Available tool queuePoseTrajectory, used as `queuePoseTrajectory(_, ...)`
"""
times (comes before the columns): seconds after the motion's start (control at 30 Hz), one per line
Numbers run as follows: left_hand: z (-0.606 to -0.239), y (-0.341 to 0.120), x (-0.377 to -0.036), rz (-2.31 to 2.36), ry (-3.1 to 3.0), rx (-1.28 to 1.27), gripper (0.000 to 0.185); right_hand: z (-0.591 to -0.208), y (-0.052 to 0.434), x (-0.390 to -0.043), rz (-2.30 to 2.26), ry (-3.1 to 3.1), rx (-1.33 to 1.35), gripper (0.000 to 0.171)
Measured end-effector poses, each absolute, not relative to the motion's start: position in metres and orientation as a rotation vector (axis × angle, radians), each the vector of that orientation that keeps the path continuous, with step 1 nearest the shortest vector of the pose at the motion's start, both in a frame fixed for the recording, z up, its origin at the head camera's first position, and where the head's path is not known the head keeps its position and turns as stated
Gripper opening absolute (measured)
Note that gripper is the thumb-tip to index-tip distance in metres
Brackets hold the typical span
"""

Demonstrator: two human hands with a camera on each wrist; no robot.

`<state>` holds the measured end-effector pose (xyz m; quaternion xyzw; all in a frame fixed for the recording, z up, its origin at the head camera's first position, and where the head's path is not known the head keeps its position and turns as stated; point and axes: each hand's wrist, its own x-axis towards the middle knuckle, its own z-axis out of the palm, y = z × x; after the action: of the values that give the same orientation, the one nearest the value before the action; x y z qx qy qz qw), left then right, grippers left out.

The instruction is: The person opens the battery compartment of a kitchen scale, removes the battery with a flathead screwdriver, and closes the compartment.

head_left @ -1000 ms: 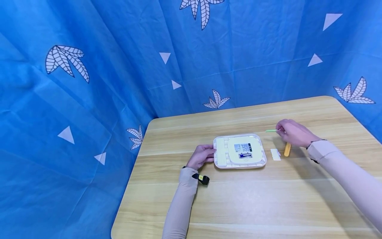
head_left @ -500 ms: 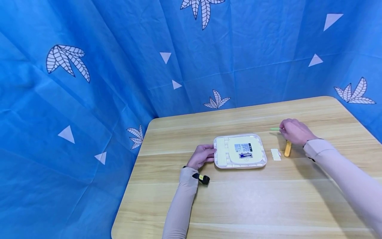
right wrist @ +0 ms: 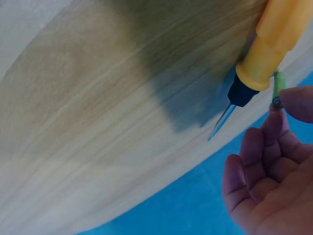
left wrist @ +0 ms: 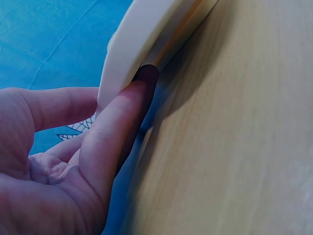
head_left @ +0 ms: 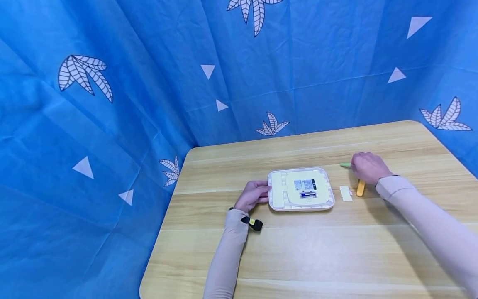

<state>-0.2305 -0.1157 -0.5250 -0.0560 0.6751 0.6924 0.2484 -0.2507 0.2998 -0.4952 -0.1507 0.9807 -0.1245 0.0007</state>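
The right hand (head_left: 369, 167) has thumb and forefinger clamped on a small green stick (right wrist: 279, 84), the other fingers bent beside it; the stick pokes out leftward past the fingertips in the head view; close by, a screwdriver (right wrist: 266, 54) with a yellow handle and pointed metal tip lies on the table (head_left: 291, 257); just left of that handle is a small white cover (head_left: 346, 194); further left sits a white case (head_left: 278, 191), its printed label (head_left: 303, 185) facing up, with a blue battery (head_left: 308, 194) in the slot below the label; the left hand (head_left: 254, 195) is clamped on the case's left end; a black strap (head_left: 255, 224) hangs at that wrist; a blue curtain (head_left: 149, 83) with white leaves and triangles stands behind.
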Motion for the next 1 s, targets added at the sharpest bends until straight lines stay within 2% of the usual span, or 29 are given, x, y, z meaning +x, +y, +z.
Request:
queuePoseTrajectory(0.3, -0.5252, -0.1161, -0.2289, 1.875, 1.856, -0.142, 0.044, -0.4993, 0.2978, -0.2480, -0.274, 3.068, -0.464, 0.010)
queuePoseTrajectory(1.0, -0.5248, -0.1152, -0.2287, 1.884, 1.857, -0.155, 0.044, -0.4998, 0.2956, -0.2467, -0.372, 2.983, -0.334, 0.015)
